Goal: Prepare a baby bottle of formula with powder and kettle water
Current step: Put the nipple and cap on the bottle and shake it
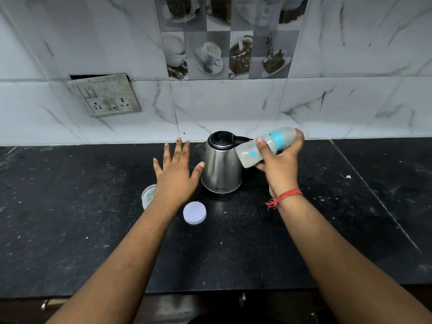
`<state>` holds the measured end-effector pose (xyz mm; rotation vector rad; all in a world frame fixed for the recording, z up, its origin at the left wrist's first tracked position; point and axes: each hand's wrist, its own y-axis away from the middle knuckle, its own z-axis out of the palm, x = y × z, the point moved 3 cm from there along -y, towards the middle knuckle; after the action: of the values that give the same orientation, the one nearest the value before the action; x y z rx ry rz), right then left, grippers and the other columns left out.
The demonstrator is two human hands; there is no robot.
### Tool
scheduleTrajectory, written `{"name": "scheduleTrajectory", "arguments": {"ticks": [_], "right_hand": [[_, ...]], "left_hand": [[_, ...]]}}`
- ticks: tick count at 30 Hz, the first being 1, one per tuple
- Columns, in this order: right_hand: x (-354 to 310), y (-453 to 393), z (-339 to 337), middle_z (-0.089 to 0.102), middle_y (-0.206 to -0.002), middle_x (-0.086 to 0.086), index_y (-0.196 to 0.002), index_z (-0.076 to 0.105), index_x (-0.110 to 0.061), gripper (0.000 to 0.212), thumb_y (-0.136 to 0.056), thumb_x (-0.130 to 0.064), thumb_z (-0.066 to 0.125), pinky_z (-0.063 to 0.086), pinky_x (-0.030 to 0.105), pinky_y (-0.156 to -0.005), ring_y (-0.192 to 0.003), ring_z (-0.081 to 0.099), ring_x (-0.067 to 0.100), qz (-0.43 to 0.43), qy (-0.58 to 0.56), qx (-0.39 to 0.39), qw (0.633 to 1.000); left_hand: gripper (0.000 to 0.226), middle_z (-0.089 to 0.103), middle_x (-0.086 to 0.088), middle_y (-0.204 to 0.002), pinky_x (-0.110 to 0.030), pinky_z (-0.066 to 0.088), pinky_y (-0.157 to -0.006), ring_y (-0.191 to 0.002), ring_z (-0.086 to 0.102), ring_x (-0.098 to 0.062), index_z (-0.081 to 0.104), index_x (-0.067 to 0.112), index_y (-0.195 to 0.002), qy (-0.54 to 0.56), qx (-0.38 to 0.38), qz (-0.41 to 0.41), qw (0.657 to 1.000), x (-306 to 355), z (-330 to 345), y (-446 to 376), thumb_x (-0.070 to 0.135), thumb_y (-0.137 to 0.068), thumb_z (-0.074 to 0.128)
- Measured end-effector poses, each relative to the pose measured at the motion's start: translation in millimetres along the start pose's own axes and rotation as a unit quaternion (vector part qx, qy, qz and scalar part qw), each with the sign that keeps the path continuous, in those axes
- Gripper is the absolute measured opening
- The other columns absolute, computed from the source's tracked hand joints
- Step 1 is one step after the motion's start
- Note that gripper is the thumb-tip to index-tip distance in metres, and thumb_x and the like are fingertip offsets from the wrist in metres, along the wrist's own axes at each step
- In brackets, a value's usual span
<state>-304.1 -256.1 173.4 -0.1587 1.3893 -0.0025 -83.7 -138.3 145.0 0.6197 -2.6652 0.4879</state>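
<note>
Two bare hands reach over the black counter [327, 230]: the right hand [278, 160] grips a cloudy baby bottle [266, 146] with a blue band, held tilted almost on its side above the counter just right of the steel kettle [221, 167], while the left hand [177, 169] hovers flat with fingers spread, holding nothing, its thumb tip close to the kettle's side. Small dark lettering low on the kettle is too blurred to read. A round white lid [194, 212] lies flat on the counter in front of the kettle, and a clear jar [148, 195] stands partly hidden under the left wrist.
</note>
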Motion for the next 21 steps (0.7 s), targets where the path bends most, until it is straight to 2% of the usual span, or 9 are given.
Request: {"name": "scheduleTrajectory", "arguments": {"ticks": [4,7,10,12,14,16,18,19,21], "right_hand": [[10,12,9,0.064,-0.122,0.001,-0.141,0.027,-0.055,0.094,-0.072,-0.034,0.087,0.063,0.043,-0.071,-0.102,0.072,0.023,0.002,0.149,-0.149,0.978],[-5,3,-1,0.06,-0.12,-0.005,-0.141,0.029,-0.055,0.097,-0.064,-0.042,0.086,0.064,0.045,-0.07,-0.099,0.073,0.019,-0.013,0.065,-0.067,0.996],[-10,-3,-6,0.06,-0.118,-0.006,-0.146,0.024,-0.049,0.096,-0.074,-0.035,0.085,0.064,0.047,-0.071,-0.094,0.074,0.012,-0.037,-0.012,0.01,0.999],[-3,2,2,0.064,-0.117,-0.004,-0.147,0.024,-0.048,0.093,-0.079,-0.025,0.085,0.064,0.05,-0.076,-0.094,0.074,0.015,-0.032,0.066,-0.061,0.995],[4,6,7,0.065,-0.119,-0.002,-0.143,0.03,-0.052,0.092,-0.078,-0.022,0.086,0.063,0.042,-0.078,-0.095,0.073,0.015,-0.025,0.13,-0.142,0.981],[-2,-1,3,0.062,-0.12,0.0,-0.145,0.03,-0.049,0.091,-0.078,-0.021,0.085,0.062,0.034,-0.07,-0.091,0.073,0.014,-0.028,0.064,-0.092,0.993],[-8,-9,-3,0.061,-0.121,0.001,-0.15,0.026,-0.039,0.091,-0.081,-0.021,0.082,0.063,0.037,-0.067,-0.093,0.074,0.012,-0.025,-0.048,-0.005,0.999],[-7,-9,-2,0.061,-0.121,0.001,-0.15,0.024,-0.038,0.091,-0.082,-0.02,0.082,0.064,0.042,-0.069,-0.094,0.074,0.012,-0.029,-0.053,0.006,0.998],[-2,-3,4,0.064,-0.118,-0.002,-0.149,0.026,-0.042,0.092,-0.08,-0.023,0.084,0.064,0.05,-0.078,-0.096,0.074,0.016,-0.04,0.049,-0.059,0.996]], "left_hand": [[0.075,0.001,0.004,-0.174,-0.065,0.0,-0.123,-0.16,-0.009,-0.026,0.01,0.026,-0.165,-0.004,0.004,0.007,1.0,2,-1,-3,0.06,-0.103,0.036],[0.075,0.001,0.003,-0.174,-0.066,0.001,-0.123,-0.16,-0.01,-0.026,0.01,0.025,-0.165,0.0,0.008,0.005,1.0,3,-2,-7,0.059,-0.103,0.036],[0.075,0.0,0.004,-0.174,-0.066,0.0,-0.123,-0.16,-0.012,-0.026,0.009,0.026,-0.165,-0.004,0.006,0.007,1.0,3,-3,-8,0.06,-0.103,0.034],[0.075,-0.001,0.004,-0.174,-0.066,-0.001,-0.123,-0.159,-0.013,-0.026,0.007,0.027,-0.165,-0.008,0.003,0.011,1.0,4,-4,-9,0.06,-0.102,0.033],[0.076,-0.003,0.004,-0.174,-0.066,-0.001,-0.123,-0.159,-0.014,-0.027,0.005,0.028,-0.165,-0.016,0.001,0.016,1.0,4,-4,-11,0.061,-0.102,0.031],[0.076,-0.004,0.004,-0.174,-0.067,-0.002,-0.123,-0.159,-0.015,-0.028,0.003,0.03,-0.165,-0.028,-0.003,0.018,0.999,4,-5,-12,0.063,-0.101,0.029],[0.076,-0.005,0.004,-0.174,-0.067,-0.002,-0.123,-0.159,-0.016,-0.029,0.002,0.03,-0.165,-0.038,-0.006,0.019,0.999,4,-5,-13,0.063,-0.101,0.027],[0.076,-0.006,0.004,-0.174,-0.067,-0.002,-0.123,-0.159,-0.016,-0.029,0.001,0.03,-0.165,-0.042,-0.007,0.021,0.999,5,-6,-14,0.063,-0.101,0.027],[0.075,-0.006,0.003,-0.174,-0.067,-0.003,-0.123,-0.158,-0.017,-0.029,0.001,0.031,-0.165,-0.046,-0.008,0.024,0.999,6,-7,-15,0.063,-0.102,0.027]]}}
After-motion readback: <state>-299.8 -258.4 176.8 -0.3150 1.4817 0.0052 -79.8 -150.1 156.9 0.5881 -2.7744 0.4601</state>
